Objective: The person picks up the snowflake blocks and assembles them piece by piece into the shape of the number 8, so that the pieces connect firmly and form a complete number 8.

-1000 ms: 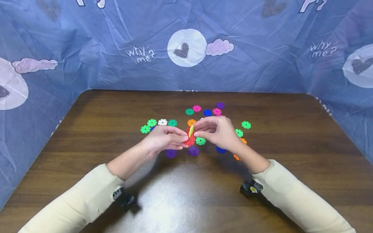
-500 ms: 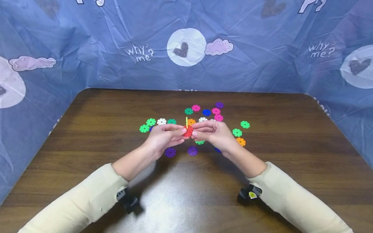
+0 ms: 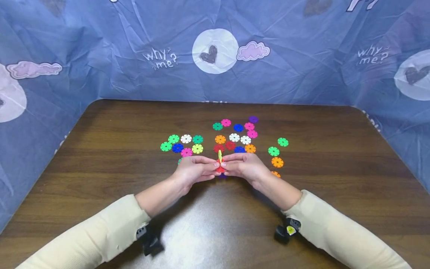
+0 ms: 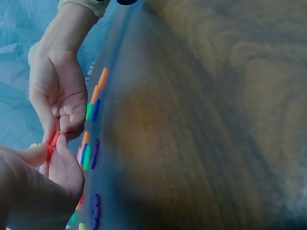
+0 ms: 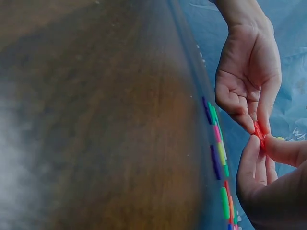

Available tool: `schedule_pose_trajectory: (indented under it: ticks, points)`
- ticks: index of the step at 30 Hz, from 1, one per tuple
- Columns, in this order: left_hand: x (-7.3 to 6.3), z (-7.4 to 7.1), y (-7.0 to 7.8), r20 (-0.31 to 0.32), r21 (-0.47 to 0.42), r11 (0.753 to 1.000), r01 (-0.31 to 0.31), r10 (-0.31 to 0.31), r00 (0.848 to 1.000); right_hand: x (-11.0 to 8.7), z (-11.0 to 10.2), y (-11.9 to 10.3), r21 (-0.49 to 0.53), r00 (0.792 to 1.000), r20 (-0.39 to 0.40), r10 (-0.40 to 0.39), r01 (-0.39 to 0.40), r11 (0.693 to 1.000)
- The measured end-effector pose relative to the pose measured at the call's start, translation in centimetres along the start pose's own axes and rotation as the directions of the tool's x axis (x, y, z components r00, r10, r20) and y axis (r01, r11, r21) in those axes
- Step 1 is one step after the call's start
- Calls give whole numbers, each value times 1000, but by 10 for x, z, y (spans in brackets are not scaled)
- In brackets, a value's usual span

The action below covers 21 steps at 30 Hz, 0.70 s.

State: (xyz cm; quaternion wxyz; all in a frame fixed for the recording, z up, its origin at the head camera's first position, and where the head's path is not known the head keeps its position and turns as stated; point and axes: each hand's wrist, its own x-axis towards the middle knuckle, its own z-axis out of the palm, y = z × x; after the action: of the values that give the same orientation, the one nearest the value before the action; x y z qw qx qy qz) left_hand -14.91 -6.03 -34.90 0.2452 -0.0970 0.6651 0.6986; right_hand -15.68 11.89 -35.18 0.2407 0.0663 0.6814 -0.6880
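Between my two hands is a red notched disc, held above the table. A yellow notched disc stands edge-on from it, upright and joined at the red disc's far side. My left hand pinches the red disc's left edge between thumb and fingers. From the opposite side, my right hand pinches its right edge. In the left wrist view the red disc shows as a thin strip between both sets of fingertips. The right wrist view also has the red disc gripped from both sides, its middle partly covered by fingers.
Several loose notched discs lie flat beyond the hands on the brown wooden table. Among them are a white disc, an orange disc and a purple disc. A blue printed cloth hangs behind the table.
The right hand's fingers have come from beside the yellow disc to the red disc's right edge. Both hands have drawn together and moved a little nearer to me; the yellow disc stands straighter.
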Motion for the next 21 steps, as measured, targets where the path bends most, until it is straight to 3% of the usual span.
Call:
schedule_pose_trajectory:
  ticks: [4,7,15,19,21]
  points:
    - [-1,-1,-1,29,32,999,-12,11,1000,-2,-1,1,9,1000,14,16,-16,1000]
    - [-2,-6,7,36,68,997,-40,37,999,-3,-4,-3,7,1000,12,10,-10,1000]
    - [-4,-35,36,-38,165,977,-132,140,989,-7,-21,-18,-20,1000,-19,-10,10,1000]
    - [-2,-49,33,-58,290,945,-150,173,983,-9,-31,-19,-41,1000,-9,-3,2,999]
    - [-1,-53,28,-42,400,902,-164,197,980,-10,-33,-18,-50,1000,-5,6,-6,999]
